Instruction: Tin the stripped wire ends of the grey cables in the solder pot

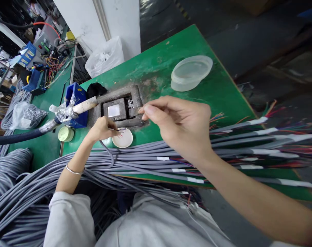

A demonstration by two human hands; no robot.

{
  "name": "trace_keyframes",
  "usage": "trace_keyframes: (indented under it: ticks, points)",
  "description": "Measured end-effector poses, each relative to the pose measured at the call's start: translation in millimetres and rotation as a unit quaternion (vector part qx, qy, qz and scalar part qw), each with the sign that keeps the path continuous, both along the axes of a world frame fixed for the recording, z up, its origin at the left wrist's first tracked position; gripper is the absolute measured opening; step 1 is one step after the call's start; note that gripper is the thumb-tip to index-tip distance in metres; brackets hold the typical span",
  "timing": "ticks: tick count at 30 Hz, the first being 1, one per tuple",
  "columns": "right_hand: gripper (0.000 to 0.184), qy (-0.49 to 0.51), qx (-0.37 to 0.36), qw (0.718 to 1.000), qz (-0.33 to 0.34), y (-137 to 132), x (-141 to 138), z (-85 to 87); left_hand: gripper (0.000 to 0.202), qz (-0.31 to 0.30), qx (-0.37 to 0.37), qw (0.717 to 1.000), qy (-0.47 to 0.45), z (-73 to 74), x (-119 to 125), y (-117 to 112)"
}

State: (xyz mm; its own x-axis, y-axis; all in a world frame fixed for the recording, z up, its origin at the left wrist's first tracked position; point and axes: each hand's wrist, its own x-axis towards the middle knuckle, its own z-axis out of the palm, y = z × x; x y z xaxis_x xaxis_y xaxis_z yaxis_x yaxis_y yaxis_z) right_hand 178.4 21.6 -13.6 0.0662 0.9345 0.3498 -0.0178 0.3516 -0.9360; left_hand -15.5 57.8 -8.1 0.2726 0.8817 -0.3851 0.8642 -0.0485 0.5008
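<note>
My left hand (104,129) is closed around the end of a grey cable (108,151). Thin stripped wires (122,131) stick out of its fingers over a small round white dish (125,141). My right hand (183,120) hovers over the green table, thumb and forefinger pinched together; what they hold, if anything, is too small to make out. Just left of those fingertips is a grimy solder pot (136,99) with a shiny silvery square (114,110) in it. Below both hands runs a thick bundle of grey cables (143,151), some with white tape and coloured wire ends.
A clear plastic tub (187,84) stands at the table's back right. Left of the pot are a blue bin (80,118), a taped pipe on a dark hose (24,138) and a pale green round container (65,134). A white plastic bag (104,56) sits behind the table (156,61).
</note>
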Motion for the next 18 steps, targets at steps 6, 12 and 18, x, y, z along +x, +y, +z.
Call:
trace_keyframes:
  ticks: [6, 12, 18]
  points:
    - [0.016, -0.004, 0.005, 1.0, -0.007, 1.4, -0.8, -1.3, 0.015, 0.032, 0.016, 0.999, -0.022, 10.5, -6.3, -8.0]
    - [0.016, -0.008, 0.023, 1.0, -0.012, 2.3, -2.3, -3.5, 0.014, 0.084, 0.085, 0.993, 0.019, 13.1, -7.1, 6.7]
    - [0.017, -0.064, 0.031, 0.997, -0.038, 5.3, -1.4, -3.7, 0.015, 0.084, 0.094, 0.991, -0.039, 15.6, 1.7, 18.5]
